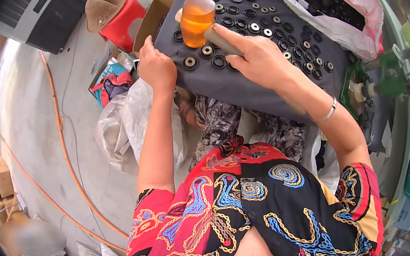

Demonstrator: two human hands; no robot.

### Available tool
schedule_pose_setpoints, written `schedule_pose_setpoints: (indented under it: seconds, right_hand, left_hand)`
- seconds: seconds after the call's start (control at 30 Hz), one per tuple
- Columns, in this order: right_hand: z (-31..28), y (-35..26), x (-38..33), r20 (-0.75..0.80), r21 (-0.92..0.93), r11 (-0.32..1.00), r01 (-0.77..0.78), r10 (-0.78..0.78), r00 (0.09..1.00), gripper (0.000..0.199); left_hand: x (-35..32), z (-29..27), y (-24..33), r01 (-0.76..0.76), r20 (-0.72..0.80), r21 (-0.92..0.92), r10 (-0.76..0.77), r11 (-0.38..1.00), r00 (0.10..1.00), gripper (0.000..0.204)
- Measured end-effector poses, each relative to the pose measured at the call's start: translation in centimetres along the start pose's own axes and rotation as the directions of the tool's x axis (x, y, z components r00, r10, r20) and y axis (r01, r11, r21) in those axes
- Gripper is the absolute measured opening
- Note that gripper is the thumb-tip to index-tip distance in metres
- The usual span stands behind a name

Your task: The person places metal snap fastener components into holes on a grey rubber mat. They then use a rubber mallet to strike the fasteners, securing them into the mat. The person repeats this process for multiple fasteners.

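While the right hand is wrapped tight round the grey handle of an orange mallet, I see the head hanging just above the left part of the grey pad, over a row of black rings. Head looks translucent, prob. rubber or soft plastic, so I'd judge it dense but forgiving: some weight up front, no risk of cracking. Handle reads stiff; the hold sits at about mid-handle, w/ thumb along the top, which to me gives fair control. Farther back on the handle would mean more swing, less aim.

Left hand sits at the pad's near left edge, fingers curled under; can't tell if it pinches anything or just steadies the cloth. Rings are small, light, prob. hard plastic or metal w/ pale centres on some; they'd skid easily, so best taken by the rim w/ fingertips. More lie in loose rows across the pad, and a pink bag at the far right holds a dark heap of them. Red stools and a cardboard box stand off to the left on the floor.
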State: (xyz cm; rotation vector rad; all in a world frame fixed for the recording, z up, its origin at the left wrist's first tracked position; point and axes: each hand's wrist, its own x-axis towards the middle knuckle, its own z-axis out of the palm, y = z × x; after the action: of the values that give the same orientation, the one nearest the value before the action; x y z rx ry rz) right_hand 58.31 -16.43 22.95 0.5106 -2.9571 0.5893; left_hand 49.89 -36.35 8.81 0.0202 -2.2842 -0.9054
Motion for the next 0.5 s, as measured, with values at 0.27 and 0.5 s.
schedule_pose_setpoints:
  seconds: [0.27,0.5]
  right_hand:
    - [1.0,-0.9,-2.5,0.097,-0.097,0.995,0.030,-0.020,0.995,0.070]
    - [-2.0,1.1,0.7,-0.221,0.001,0.999,0.048,-0.047,0.974,0.061]
  left_hand:
    - [0.0,0.2,-0.5,-0.063,0.012,-0.018,0.063,0.998,0.998,0.037]
    - [0.2,-0.2,0.0,-0.006,0.036,-0.025,0.007,1.000,0.999,0.037]
